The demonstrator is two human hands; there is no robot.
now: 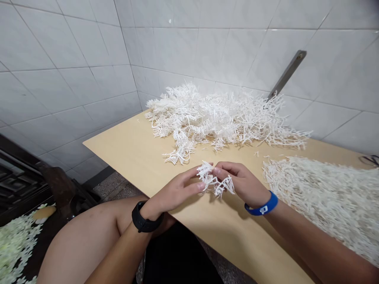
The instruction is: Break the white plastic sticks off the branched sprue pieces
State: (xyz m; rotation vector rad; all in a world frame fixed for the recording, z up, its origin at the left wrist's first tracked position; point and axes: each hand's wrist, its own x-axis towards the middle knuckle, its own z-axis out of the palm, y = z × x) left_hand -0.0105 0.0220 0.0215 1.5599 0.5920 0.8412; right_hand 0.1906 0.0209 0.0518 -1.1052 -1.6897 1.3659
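Note:
My left hand (177, 191) and my right hand (241, 183) meet over the near edge of a light wooden table (133, 154). Between their fingertips they pinch a small white plastic sprig (214, 181) with many thin branches. A black watch sits on my left wrist and a blue band on my right wrist. A big tangled pile of the same white sprigs (219, 118) lies further back against the tiled wall. A second, flatter heap of white sprigs (328, 193) spreads out at my right forearm.
White tiled walls close in the table at the back and left. A grey metal strip (288, 73) leans on the wall behind the pile. Pale green plastic pieces (14, 244) lie on the floor at lower left beside dark furniture (20, 177). My bare knee is under the table edge.

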